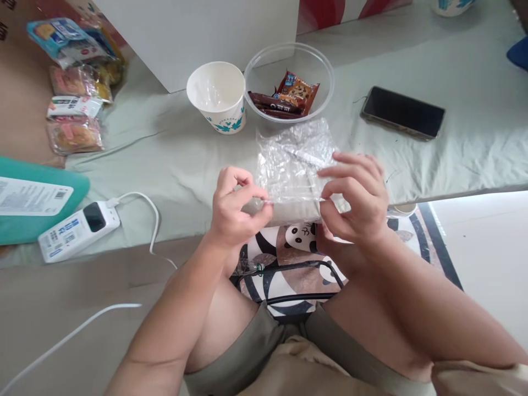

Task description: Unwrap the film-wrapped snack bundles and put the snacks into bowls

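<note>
A clear, crinkled plastic bag (295,165) is stretched between my hands over the front edge of the cloth-covered surface. My left hand (239,206) pinches its near left corner between thumb and index finger. At the near right corner, my right hand (355,192) pinches the bag, its other fingers spread loosely above. Beyond the bag stands a clear round bowl (324,91) holding wrapped snacks (295,93). A white paper cup (218,102) with teal leaf prints stands left of the bowl.
A black phone (403,113) lies at the right. Packaged snacks (76,110) sit at the left, behind a teal package (39,190). A white power bank (78,231) with a cable (154,220) is by the left front edge. A white box (214,33) stands behind the cup.
</note>
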Available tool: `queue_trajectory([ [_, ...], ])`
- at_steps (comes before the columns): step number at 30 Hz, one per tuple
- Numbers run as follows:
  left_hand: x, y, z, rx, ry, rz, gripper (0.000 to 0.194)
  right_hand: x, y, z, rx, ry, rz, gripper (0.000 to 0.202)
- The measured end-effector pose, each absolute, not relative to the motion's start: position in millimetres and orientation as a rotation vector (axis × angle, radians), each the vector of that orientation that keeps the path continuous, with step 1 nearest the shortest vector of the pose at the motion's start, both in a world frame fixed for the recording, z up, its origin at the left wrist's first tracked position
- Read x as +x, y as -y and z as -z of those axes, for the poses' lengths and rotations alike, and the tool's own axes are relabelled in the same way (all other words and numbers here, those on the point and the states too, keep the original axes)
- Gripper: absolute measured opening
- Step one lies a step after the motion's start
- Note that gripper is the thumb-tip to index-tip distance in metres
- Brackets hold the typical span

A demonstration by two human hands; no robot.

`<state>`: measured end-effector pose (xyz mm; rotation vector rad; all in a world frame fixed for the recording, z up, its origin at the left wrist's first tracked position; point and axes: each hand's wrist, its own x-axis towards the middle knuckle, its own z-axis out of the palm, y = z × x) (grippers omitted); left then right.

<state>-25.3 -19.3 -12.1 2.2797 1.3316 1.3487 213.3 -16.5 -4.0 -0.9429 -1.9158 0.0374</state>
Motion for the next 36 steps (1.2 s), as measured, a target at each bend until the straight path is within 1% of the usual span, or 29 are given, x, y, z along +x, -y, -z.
queue_trajectory([
  [2, -26.0, 23.2, 7.7, 2.191, -1.179, -1.331, 0.016, 213.8, 22.4, -0.7, -0.823, 1.908, -0.231, 0.015],
  [4, -25.6, 25.7, 4.6, 2.058, -1.048, -1.350, 0.025, 211.7, 30.6, -7.4, -0.794, 1.816, -0.534, 0.016],
  [7, -23.4, 27.2, 2.9, 1.744, -0.939, -1.349, 0.033, 205.0, 40.3, -15.7, -0.956, 1.513, -1.057, 0.012],
  [9, -20.8, 27.2, 2.3, 1.454, -0.895, -1.244, 0.038, 201.4, 40.5, -15.6, -1.050, 1.294, -1.301, 0.013],
  [11, -17.8, 26.3, 1.3, 1.192, -0.876, -1.067, 0.051, 200.4, 35.2, -10.8, -1.103, 1.154, -1.426, 0.018],
  [12, -16.2, 25.4, 0.7, 1.094, -0.881, -0.981, 0.053, 201.0, 31.3, -7.4, -1.134, 1.100, -1.454, 0.022],
  [13, -14.9, 24.1, 0.2, 1.020, -0.900, -0.918, 0.050, 202.1, 27.1, -4.0, -1.168, 1.052, -1.464, 0.026],
  [15, -13.0, 20.7, 0.1, 0.925, -0.974, -0.882, 0.038, 204.7, 19.6, 1.3, -1.219, 0.963, -1.456, 0.033],
  [17, -12.6, 16.8, 1.1, 0.871, -1.064, -0.948, 0.029, 205.9, 15.1, 3.2, -1.195, 0.923, -1.502, 0.033],
  [21, -14.3, 11.7, 3.9, 0.805, -1.144, -1.093, 0.021, 200.4, 17.1, 0.9, -1.082, 1.001, -1.773, 0.034],
  [24, -16.4, 10.4, 4.6, 0.807, -1.099, -1.077, 0.024, 195.7, 21.2, 0.6, -1.124, 1.065, -1.842, 0.026],
  [27, -19.4, 8.3, 5.3, 0.925, -1.050, -0.903, 0.025, 196.7, 20.9, 1.2, -1.181, 1.024, -1.743, 0.018],
  [29, -21.7, 6.2, 6.7, 0.992, -1.057, -0.860, 0.025, 199.2, 18.7, 0.2, -1.222, 1.045, -1.711, 0.018],
  [33, -26.0, 2.7, 11.0, 0.989, -1.053, -0.952, 0.025, 201.4, 16.0, -4.3, -1.297, 1.144, -1.731, 0.020],
  [36, -27.9, 2.0, 13.4, 0.970, -1.062, -0.844, 0.032, 200.6, 16.6, -5.2, -1.267, 1.153, -1.702, 0.017],
])
